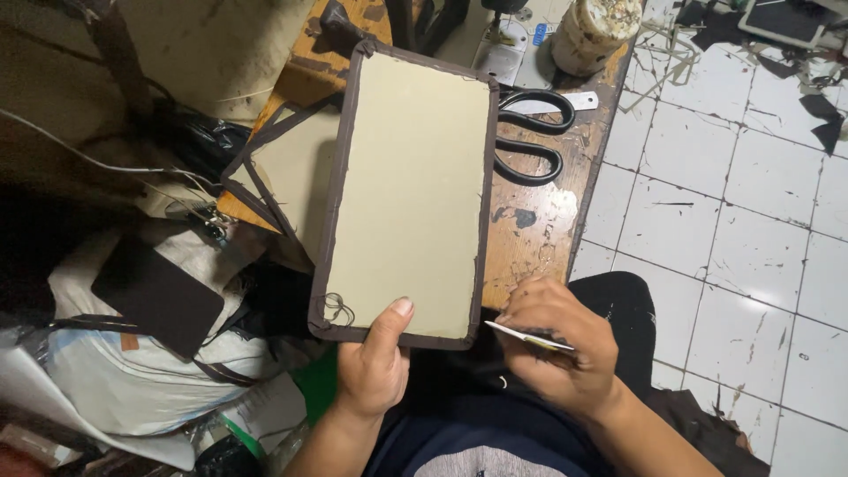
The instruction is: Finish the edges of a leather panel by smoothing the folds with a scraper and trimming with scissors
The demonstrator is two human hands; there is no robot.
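Head view looks straight down, and the left hand [375, 367] comes up from six o'clock, forearm angled in from the bottom edge, wrist straight. It is clamped on the bottom edge of a beige rectangular panel [408, 190] with dark brown binding all round: thumb laid flat on the pale face, pointing to twelve o'clock, the other fingers tucked behind out of sight. The panel stands tall in the middle of the frame, its far end reaching toward twelve o'clock over the wooden workbench [539, 212]. A loose curl of thread [336, 306] sits at its lower left corner, just at ten o'clock from the thumb.

Over at four o'clock from the panel, the right hand [558, 340] is curled tight, knuckles up, fingers pinched together on a thin white blade-like piece [528, 336] whose tip points at nine o'clock, toward the panel's lower right corner. Near it, but I cannot tell whether it touches.

On the bench at two o'clock from the panel lie black-handled scissors [530, 137], and beyond them stands a smeared pot [594, 31]. At nine o'clock, a second bound panel [287, 172] leans partly behind the first. Lower left, a dark flat patch [157, 296] lies on a heap of pale bags [132, 380]. White floor tiles [733, 185] fill the right side.
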